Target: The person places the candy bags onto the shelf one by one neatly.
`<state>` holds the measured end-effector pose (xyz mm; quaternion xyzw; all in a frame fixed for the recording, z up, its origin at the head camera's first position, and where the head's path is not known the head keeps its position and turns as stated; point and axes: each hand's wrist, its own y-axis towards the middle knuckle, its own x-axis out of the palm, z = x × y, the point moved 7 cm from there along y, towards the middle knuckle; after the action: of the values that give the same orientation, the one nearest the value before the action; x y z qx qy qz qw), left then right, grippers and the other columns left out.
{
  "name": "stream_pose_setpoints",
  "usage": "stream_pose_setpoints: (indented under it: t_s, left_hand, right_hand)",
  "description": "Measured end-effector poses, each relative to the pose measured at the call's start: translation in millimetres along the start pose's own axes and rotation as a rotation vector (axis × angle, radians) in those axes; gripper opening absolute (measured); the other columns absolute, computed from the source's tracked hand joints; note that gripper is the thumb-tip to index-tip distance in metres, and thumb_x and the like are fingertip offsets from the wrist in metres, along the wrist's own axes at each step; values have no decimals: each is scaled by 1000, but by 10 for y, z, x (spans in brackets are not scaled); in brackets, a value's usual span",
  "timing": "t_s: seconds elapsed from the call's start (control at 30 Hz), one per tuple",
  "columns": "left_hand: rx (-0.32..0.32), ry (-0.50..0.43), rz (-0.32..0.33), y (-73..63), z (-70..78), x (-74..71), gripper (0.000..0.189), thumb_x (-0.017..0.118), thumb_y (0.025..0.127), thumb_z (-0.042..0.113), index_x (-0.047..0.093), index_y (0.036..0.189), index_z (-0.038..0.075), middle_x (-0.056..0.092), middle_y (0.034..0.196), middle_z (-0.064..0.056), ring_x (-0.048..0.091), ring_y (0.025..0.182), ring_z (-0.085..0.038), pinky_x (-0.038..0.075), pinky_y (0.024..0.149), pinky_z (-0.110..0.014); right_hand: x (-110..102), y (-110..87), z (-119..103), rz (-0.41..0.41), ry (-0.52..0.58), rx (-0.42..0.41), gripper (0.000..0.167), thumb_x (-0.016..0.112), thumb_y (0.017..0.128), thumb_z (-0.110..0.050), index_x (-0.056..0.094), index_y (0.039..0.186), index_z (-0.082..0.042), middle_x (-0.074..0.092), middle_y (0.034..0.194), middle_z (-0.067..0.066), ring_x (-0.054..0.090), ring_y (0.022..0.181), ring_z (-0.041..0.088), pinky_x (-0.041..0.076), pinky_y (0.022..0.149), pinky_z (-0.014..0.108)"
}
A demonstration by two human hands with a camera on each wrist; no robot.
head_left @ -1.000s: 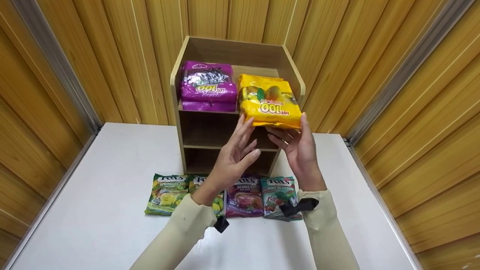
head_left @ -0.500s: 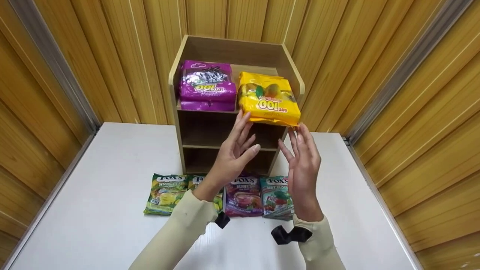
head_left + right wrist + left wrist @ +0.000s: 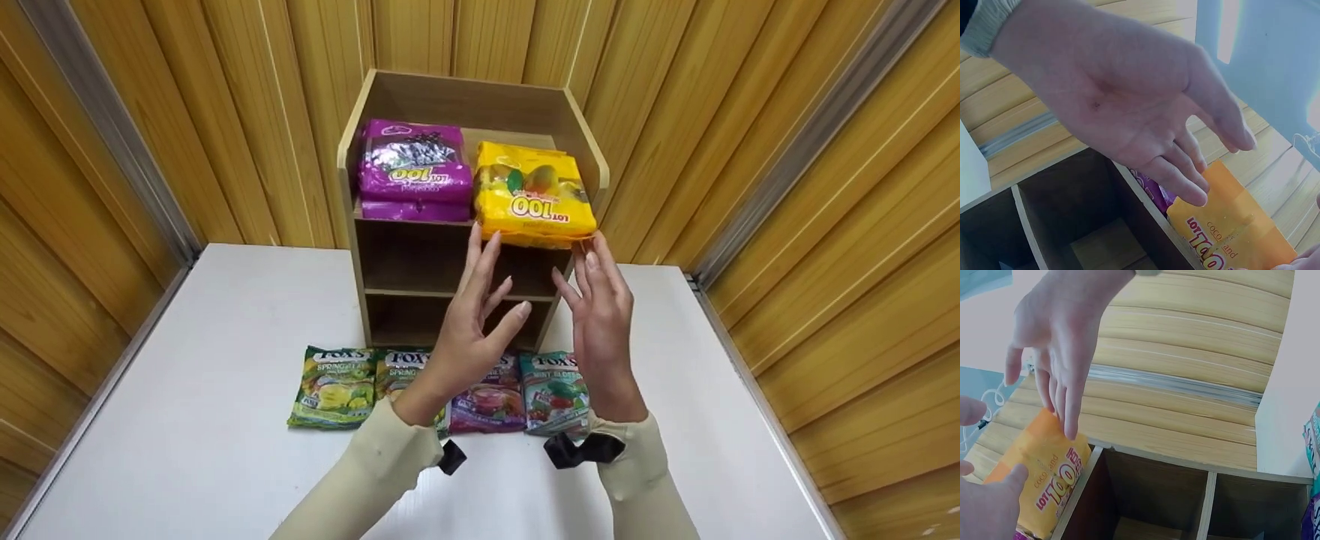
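Simply fingertips [image 3: 600,244] against glossy, boxy yellow packet [image 3: 536,191].

Head view downward, wrist close-ups, shared yellow pack [image 3: 535,193]

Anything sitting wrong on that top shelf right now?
Yes, slightly: the yellow rectangular plastic pack sits askew, its front edge appearing to jut past the wooden top shelf, while the purple rectangular plastic pack beside it sits squarer, further back. Nothing looks spilled or torn.
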<state>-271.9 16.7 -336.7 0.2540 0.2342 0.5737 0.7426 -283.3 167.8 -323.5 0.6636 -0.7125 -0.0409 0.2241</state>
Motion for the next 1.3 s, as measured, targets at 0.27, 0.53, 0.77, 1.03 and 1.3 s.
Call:
stream_pose_setpoints:
  t_s: [0.27, 0.53, 0.77, 1.03, 1.3]
  left_hand:
    - [-22, -7, 5, 69, -39, -10, 80, 61, 94, 11, 12, 156, 15, -10, 165, 1, 12, 152, -14, 35, 114, -31]
    - [-62, 0, 1, 172, -99, -22, 80, 62, 95, 18, 12, 157, 21, -12, 164, 6, 12, 151, -12, 34, 115, -29]
    - [-91, 7, -21, 257, -176, -30, 81, 62, 94, 19, 11, 157, 24, -15, 163, 8, 12, 152, -14, 35, 115, -31]
    - [-89, 38, -36, 338, -222, -20, 79, 62, 95, 21, 13, 157, 23, -15, 164, 6, 9, 152, -15, 35, 114, -31]
    - [-79, 73, -43, 386, -264, -35, 79, 62, 94, 20, 13, 157, 19, -16, 163, 4, 5, 153, -18, 35, 114, -33]
  right_hand:
    - [24, 110, 22, -26, 32, 7, 58, 34, 105, -22, 11, 155, -4, 15, 163, 9, 25, 148, 20, 39, 112, 44]
    - [44, 249, 39, -37, 26, 31, 61, 35, 105, -24, 7, 155, -5, 13, 164, 8, 23, 149, 22, 39, 113, 43]
    - [48, 381, 77, -43, 17, 62, 61, 35, 105, -26, 7, 156, -7, 11, 164, 7, 21, 150, 21, 38, 113, 45]
    - [44, 492, 78, -52, 19, 59, 61, 32, 106, -28, 4, 156, -7, 11, 164, 8, 20, 150, 20, 34, 115, 50]
    - [47, 553, 114, -67, -7, 56, 61, 32, 106, -28, 4, 156, -9, 9, 164, 6, 19, 150, 19, 36, 113, 52]
